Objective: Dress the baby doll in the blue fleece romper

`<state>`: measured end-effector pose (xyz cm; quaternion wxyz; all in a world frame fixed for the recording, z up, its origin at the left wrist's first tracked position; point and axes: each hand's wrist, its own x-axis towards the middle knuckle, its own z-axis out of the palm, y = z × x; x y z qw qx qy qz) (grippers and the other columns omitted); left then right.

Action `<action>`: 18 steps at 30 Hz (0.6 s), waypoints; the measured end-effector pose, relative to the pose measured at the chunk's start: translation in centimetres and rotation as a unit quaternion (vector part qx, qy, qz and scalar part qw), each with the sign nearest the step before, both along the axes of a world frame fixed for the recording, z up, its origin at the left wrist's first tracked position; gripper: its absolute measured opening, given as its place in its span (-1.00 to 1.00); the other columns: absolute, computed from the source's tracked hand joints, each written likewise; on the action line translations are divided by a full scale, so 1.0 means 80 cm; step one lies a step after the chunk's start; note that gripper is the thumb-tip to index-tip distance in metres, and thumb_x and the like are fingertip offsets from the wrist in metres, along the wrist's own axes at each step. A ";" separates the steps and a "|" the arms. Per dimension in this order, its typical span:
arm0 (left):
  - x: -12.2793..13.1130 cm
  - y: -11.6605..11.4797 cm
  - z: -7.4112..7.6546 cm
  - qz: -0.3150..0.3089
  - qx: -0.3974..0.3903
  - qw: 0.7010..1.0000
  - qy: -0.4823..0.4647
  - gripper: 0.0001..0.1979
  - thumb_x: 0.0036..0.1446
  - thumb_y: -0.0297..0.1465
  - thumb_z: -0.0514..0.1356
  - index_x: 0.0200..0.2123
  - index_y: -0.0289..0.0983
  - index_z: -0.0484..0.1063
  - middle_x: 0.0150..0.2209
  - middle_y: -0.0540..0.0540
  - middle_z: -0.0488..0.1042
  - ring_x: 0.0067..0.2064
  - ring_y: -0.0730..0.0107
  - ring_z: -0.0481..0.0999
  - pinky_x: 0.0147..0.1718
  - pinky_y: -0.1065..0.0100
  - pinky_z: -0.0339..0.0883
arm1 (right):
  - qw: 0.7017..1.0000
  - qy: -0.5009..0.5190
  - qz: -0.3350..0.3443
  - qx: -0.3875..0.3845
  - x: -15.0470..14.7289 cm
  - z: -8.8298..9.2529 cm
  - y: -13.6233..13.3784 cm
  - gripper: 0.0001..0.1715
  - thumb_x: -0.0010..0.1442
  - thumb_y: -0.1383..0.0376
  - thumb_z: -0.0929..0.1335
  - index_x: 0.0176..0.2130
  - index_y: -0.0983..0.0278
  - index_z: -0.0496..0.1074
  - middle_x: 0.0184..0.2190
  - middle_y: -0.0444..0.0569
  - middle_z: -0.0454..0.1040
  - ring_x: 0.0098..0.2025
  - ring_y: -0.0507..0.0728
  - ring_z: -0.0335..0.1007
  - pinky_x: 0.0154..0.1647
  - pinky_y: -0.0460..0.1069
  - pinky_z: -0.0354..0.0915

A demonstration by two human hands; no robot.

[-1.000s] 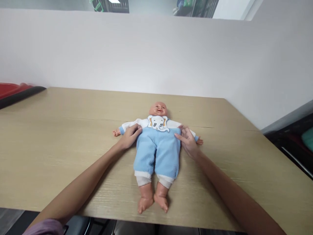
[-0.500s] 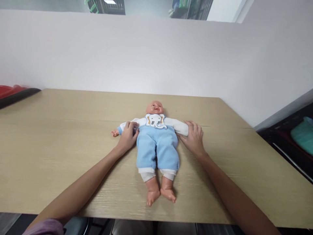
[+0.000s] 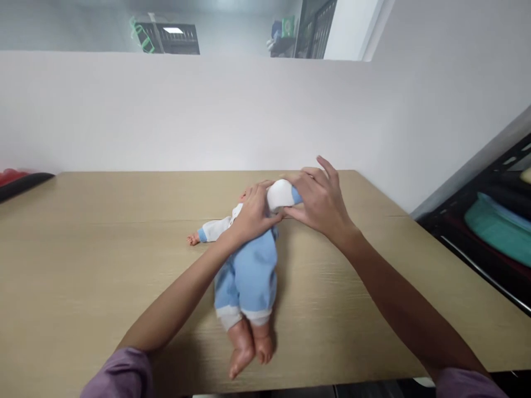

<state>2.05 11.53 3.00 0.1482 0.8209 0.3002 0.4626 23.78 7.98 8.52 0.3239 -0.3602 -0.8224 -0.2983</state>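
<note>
A baby doll in blue fleece trousers and a white top lies tilted on the table, its bare feet toward me. My left hand is closed round the doll's chest and shoulder, covering most of its head and bib. The doll's right-side sleeve, white with a blue cuff, is raised and bent. My right hand grips it at the cuff between thumb and fingers, one finger sticking up. The doll's hand on that side is hidden. Its other arm stretches out to the left on the tabletop.
The wooden table meets a white wall with a window above. A black-edged red item sits at the far left. On the right, a black rack holds folded teal cloth.
My left hand has moved from the doll's left-side arm up onto its chest and shoulder. My right hand has raised and bent the other sleeve. The doll has tilted, its feet shifting left.
</note>
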 end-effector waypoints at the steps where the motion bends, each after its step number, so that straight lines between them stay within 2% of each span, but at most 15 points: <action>1: 0.007 0.008 0.005 -0.015 -0.028 0.999 -0.016 -0.39 0.21 -0.28 0.40 0.29 -0.23 0.38 0.25 -0.30 0.55 0.30 -0.16 0.49 0.34 -0.16 0.32 | 1.000 0.004 0.017 0.005 -0.008 0.011 -0.005 -0.38 0.30 0.24 0.46 0.31 0.18 0.40 0.08 0.03 0.60 0.23 0.36 0.43 0.63 0.44 -0.06; 2: 0.011 0.014 0.009 -0.033 -0.059 0.997 -0.039 -0.42 0.22 -0.31 0.38 0.28 -0.22 0.40 0.23 -0.27 0.58 0.27 -0.16 0.53 0.32 -0.14 0.36 | 0.999 0.024 0.024 0.011 -0.015 0.015 -0.010 -0.38 0.32 0.25 0.45 0.32 0.13 0.38 0.14 0.03 0.58 0.28 0.37 0.41 0.62 0.47 -0.03; 4: 0.010 0.022 0.014 -0.056 -0.121 0.985 -0.109 -0.49 0.23 -0.31 0.37 0.24 -0.21 0.47 0.21 -0.21 0.63 0.28 -0.14 0.56 0.32 -0.11 0.39 | 0.991 0.130 0.018 0.035 -0.028 0.006 -0.025 -0.44 0.35 0.23 0.45 0.28 0.05 0.35 0.24 0.07 0.49 0.35 0.41 0.37 0.53 0.51 0.12; 6: 0.000 0.026 0.014 -0.037 -0.186 0.963 -0.194 -0.56 0.21 -0.23 0.42 0.11 -0.23 0.56 0.13 -0.19 0.68 0.25 -0.17 0.59 0.31 -0.10 0.42 | 0.955 0.291 0.018 0.049 -0.042 -0.024 -0.040 -0.55 0.38 0.17 0.45 0.19 0.05 0.33 0.21 0.16 0.46 0.32 0.42 0.40 0.37 0.49 0.33; 8: -0.014 0.029 0.013 0.005 -0.251 0.925 -0.284 -0.58 0.13 -0.15 0.49 -0.05 -0.25 0.60 -0.02 -0.18 0.71 0.15 -0.17 0.64 0.24 -0.07 0.50 | 0.905 0.420 0.064 -0.006 -0.057 -0.068 -0.052 -0.70 0.42 0.16 0.43 0.06 0.07 0.30 0.02 0.13 0.51 0.13 0.35 0.52 0.21 0.39 0.48; 10: -0.029 0.035 0.012 0.016 -0.302 0.882 -0.361 -0.54 0.06 -0.10 0.53 -0.12 -0.25 0.57 -0.12 -0.16 0.70 0.07 -0.11 0.67 0.16 -0.03 0.56 | 0.864 0.450 0.135 -0.181 -0.074 -0.113 -0.059 -0.80 0.46 0.15 0.41 -0.01 0.09 0.34 -0.13 0.03 0.54 -0.07 0.25 0.58 0.07 0.26 0.55; 11: -0.037 0.039 0.011 0.006 -0.321 0.863 -0.389 -0.53 0.04 -0.09 0.53 -0.11 -0.24 0.55 -0.13 -0.15 0.69 0.06 -0.07 0.68 0.14 -0.01 0.58 | 0.833 0.460 0.159 -0.264 -0.083 -0.133 -0.060 -0.77 0.45 0.13 0.42 0.01 0.11 0.34 -0.13 0.01 0.56 -0.11 0.22 0.59 0.03 0.22 0.56; 13: -0.051 0.047 0.010 -0.022 -0.353 0.835 -0.422 -0.53 0.05 -0.08 0.51 -0.12 -0.22 0.52 -0.16 -0.14 0.68 0.05 -0.02 0.69 0.12 0.02 0.61 | 0.790 0.451 0.187 -0.370 -0.100 -0.164 -0.057 -0.69 0.42 0.10 0.45 0.05 0.14 0.38 -0.05 0.04 0.58 -0.07 0.21 0.59 0.05 0.20 0.55; 15: -0.065 0.055 0.009 -0.036 -0.375 0.814 -0.443 -0.58 0.06 -0.09 0.49 -0.17 -0.21 0.51 -0.20 -0.13 0.68 0.06 -0.03 0.70 0.10 0.03 0.63 | 0.776 0.438 0.200 -0.408 -0.116 -0.180 -0.050 -0.61 0.38 0.08 0.48 0.08 0.16 0.40 0.03 0.07 0.56 0.02 0.23 0.56 0.12 0.20 0.52; 18: -0.084 0.063 0.007 -0.043 -0.389 0.795 -0.463 -0.64 0.09 -0.09 0.47 -0.23 -0.19 0.52 -0.22 -0.14 0.68 0.07 -0.07 0.71 0.07 0.03 0.67 | 0.776 0.437 0.208 -0.404 -0.137 -0.182 -0.037 -0.64 0.34 0.10 0.51 0.02 0.18 0.44 0.00 0.06 0.53 0.04 0.24 0.52 0.15 0.21 0.48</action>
